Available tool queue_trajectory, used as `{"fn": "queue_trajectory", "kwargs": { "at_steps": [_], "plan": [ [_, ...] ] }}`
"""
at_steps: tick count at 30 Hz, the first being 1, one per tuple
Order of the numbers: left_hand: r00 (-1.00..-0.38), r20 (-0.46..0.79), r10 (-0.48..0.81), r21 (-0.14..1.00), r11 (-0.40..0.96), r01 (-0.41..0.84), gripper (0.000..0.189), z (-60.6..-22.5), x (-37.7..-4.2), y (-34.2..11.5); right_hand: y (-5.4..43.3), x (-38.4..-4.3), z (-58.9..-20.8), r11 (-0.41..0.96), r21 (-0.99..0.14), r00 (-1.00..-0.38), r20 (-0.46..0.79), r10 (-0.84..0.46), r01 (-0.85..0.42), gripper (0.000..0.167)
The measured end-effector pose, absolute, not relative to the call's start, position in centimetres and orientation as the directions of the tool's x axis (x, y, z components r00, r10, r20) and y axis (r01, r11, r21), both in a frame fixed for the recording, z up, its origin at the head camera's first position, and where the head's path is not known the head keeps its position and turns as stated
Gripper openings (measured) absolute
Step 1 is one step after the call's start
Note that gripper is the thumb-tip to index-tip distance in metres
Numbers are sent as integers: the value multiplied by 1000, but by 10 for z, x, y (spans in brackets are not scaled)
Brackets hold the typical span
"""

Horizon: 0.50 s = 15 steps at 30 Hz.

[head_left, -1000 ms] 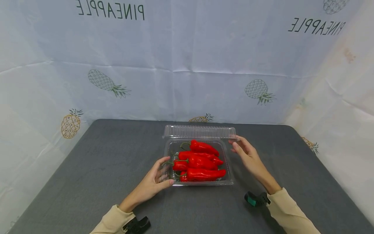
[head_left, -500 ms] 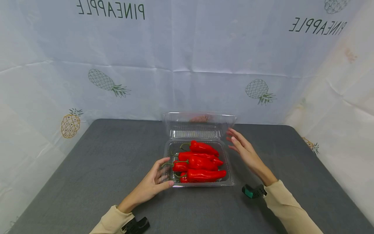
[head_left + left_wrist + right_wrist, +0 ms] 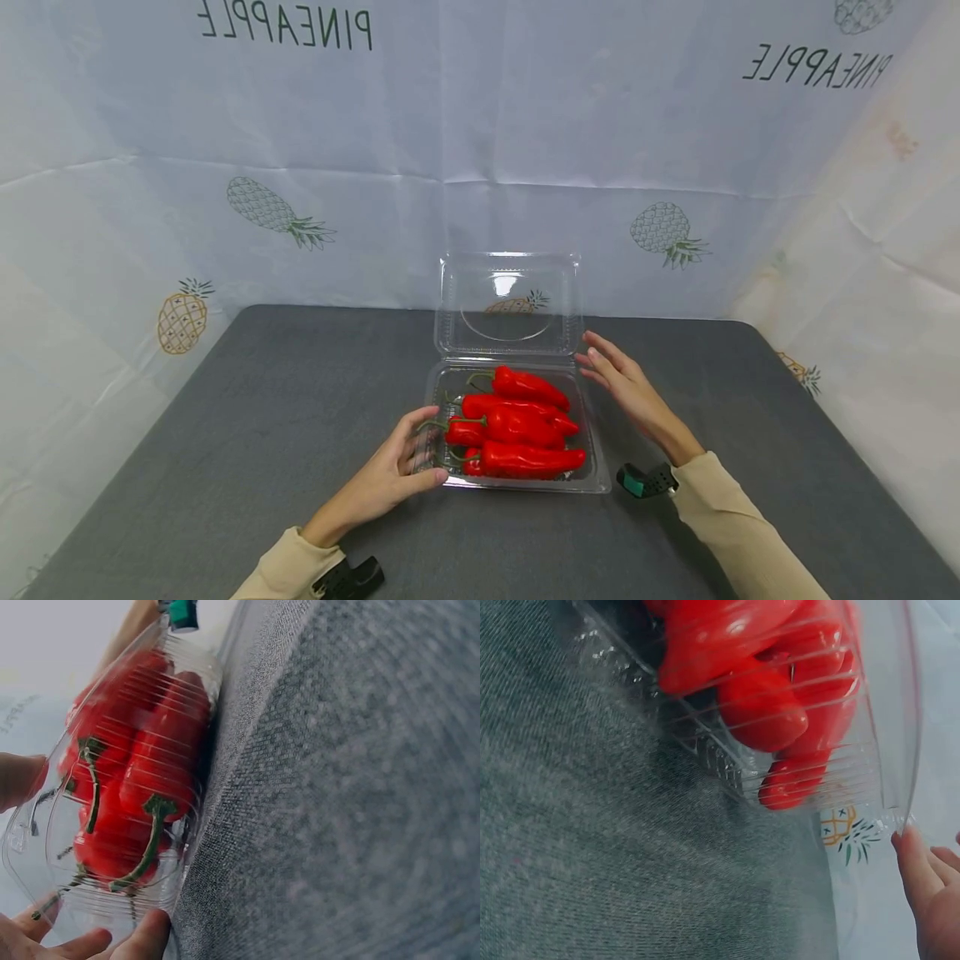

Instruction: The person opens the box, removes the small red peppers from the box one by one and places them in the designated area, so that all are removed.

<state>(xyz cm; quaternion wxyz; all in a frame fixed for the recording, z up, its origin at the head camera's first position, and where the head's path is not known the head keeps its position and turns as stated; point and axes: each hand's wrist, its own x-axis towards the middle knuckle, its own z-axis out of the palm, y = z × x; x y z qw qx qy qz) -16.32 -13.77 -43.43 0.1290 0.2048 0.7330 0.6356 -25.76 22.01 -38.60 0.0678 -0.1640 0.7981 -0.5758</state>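
Note:
A clear plastic clamshell container (image 3: 597,467) sits on the dark table with several red peppers (image 3: 521,423) lying in its base. Its lid (image 3: 459,292) stands swung back behind the base. My left hand (image 3: 386,471) grips the base's left side, thumb near the front corner. In the left wrist view the thumb (image 3: 19,780) is at the rim, fingertips (image 3: 154,930) are against the ribbed wall, and green stems (image 3: 154,840) show through the plastic. My right hand (image 3: 630,392), fingers extended, is at the back right corner by the hinge; the right wrist view shows its fingertips right at that corner.
The grey table (image 3: 300,383) extends around the container to rounded back corners. A pale cloth (image 3: 525,125) printed with pineapples hangs behind the table and along its sides. Each wrist wears a black strap mount (image 3: 647,481).
The lid has swung up and back from its lower angle. The base's front edge has shifted a little toward me. My right hand has left the lid's edge and come down to the hinge.

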Motion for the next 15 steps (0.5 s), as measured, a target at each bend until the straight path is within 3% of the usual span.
{"fn": "queue_trajectory", "kwargs": {
  "at_steps": [15],
  "plan": [
    [-890, 69, 452, 982, 124, 139, 77, -434, -159, -135, 215, -250, -388, 421, -895, -958, 26, -287, -150, 64]
  ]
}}
